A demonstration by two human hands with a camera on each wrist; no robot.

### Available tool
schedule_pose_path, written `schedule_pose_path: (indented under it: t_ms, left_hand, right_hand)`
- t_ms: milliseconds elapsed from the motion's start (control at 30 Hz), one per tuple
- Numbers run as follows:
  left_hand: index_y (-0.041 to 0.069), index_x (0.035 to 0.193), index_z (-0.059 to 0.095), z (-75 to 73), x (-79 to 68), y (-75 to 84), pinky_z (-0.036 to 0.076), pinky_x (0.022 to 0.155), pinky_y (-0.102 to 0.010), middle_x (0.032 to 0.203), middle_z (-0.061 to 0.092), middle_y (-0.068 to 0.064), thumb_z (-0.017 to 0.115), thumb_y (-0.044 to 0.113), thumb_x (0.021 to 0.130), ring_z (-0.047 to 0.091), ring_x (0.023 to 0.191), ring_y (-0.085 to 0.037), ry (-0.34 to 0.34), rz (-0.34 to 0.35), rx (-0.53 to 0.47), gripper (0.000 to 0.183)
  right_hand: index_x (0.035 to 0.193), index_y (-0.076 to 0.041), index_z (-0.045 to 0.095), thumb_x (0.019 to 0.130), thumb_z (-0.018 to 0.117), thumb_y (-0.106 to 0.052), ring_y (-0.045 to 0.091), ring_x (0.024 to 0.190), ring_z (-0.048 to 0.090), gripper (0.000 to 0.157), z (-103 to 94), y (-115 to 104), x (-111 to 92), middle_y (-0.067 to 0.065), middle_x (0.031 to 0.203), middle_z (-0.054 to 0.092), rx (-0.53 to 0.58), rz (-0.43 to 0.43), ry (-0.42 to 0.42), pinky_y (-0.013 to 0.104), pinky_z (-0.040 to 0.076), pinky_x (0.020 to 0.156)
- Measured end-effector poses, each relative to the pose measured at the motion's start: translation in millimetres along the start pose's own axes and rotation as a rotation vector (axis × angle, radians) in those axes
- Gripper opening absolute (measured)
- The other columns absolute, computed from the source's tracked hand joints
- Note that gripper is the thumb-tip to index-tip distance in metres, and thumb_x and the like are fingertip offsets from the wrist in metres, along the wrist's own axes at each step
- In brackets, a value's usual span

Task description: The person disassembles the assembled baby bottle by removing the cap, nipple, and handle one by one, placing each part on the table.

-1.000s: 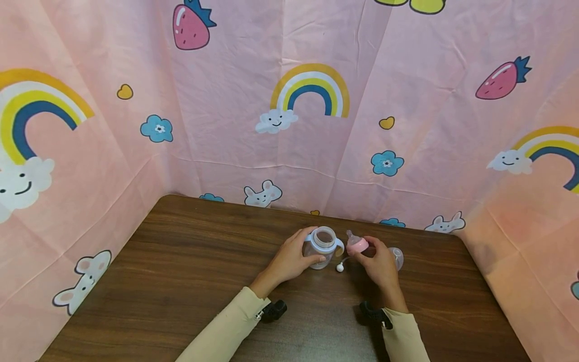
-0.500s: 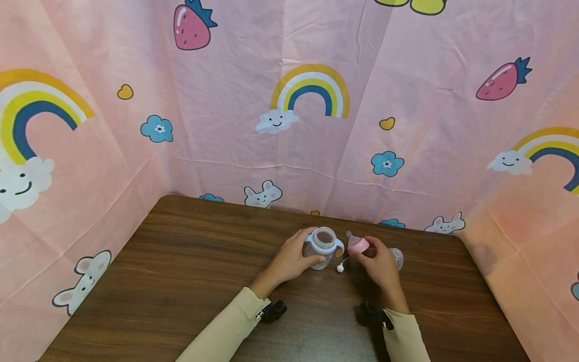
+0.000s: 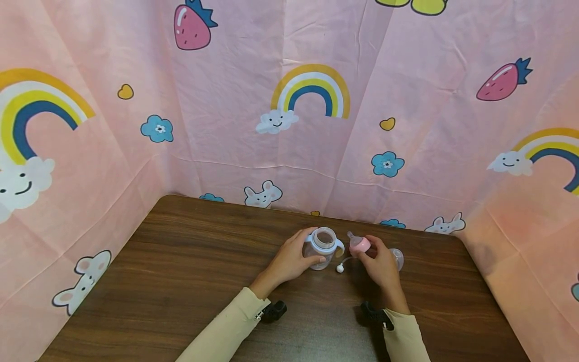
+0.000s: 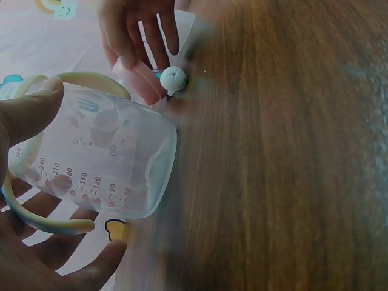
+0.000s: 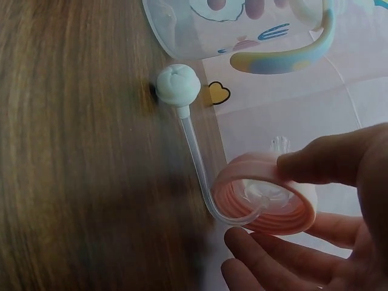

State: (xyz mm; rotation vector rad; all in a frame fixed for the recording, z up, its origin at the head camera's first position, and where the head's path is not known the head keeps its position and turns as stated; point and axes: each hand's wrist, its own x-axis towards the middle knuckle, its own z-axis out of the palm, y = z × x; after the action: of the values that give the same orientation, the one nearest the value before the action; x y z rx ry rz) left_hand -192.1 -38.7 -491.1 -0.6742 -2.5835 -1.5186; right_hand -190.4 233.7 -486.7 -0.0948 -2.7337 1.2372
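Note:
A clear baby bottle [image 3: 319, 260] with two pale handles and an open neck stands on the table. My left hand [image 3: 289, 255] grips its side, thumb in front and fingers behind; printed volume marks show in the left wrist view. Just to the right, my right hand [image 3: 382, 265] pinches a pink screw collar [image 3: 360, 245] fitted with a clear teat, tilted with the teat pointing up and left. From inside the collar a thin bent straw [image 5: 193, 145] runs to a white ball weight [image 5: 177, 85]. The threaded underside shows in the right wrist view.
A clear dome cap [image 3: 398, 258] sits on the table behind the right hand, partly covered by it. The dark wood table [image 3: 203, 261] ends at pink patterned cloth [image 3: 226, 136] at the back and both sides.
The right hand has shifted the pink collar and teat very slightly to the right. The left hand and the bottle stay in place.

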Motion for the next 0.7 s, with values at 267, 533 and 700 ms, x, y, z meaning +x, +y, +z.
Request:
schedule_pose_path:
  t_ms: [267, 533, 700]
  left_hand:
    - [0.006, 0.161, 0.051, -0.6, -0.3, 1.3, 0.045, 0.118, -0.056, 0.153, 0.061, -0.012, 0.092, 0.025, 0.094, 0.058, 0.143, -0.032, -0.004, -0.001, 0.004, 0.081]
    - [0.005, 0.161, 0.05, -0.5, 0.4, 1.3, 0.045, 0.118, -0.057, 0.153, 0.061, -0.012, 0.092, 0.026, 0.094, 0.058, 0.142, -0.033, -0.004, -0.001, 0.006, 0.081]
    - [0.007, 0.16, 0.051, -0.3, 0.6, 1.4, 0.046, 0.118, -0.056, 0.152, 0.062, -0.012, 0.092, 0.026, 0.094, 0.058, 0.142, -0.032, 0.0, 0.0, 0.007, 0.08]
  right_hand:
    - [0.154, 0.008, 0.052, 0.102, 0.068, -0.008, 0.051, 0.122, 0.069, 0.057, -0.5, 1.7, 0.4, 0.035, 0.142, 0.064, -0.018, 0.013, 0.02, 0.062, 0.054, 0.106]
    - [0.154, 0.009, 0.051, 0.104, 0.066, -0.008, 0.052, 0.126, 0.066, 0.055, -0.6, -0.9, -0.7, 0.036, 0.145, 0.062, -0.035, 0.019, 0.034, 0.064, 0.051, 0.109]
    - [0.152, 0.01, 0.051, 0.103, 0.066, -0.009, 0.053, 0.127, 0.065, 0.056, 0.8, 1.2, -0.2, 0.037, 0.143, 0.062, -0.056, 0.009, 0.039, 0.065, 0.049, 0.11]
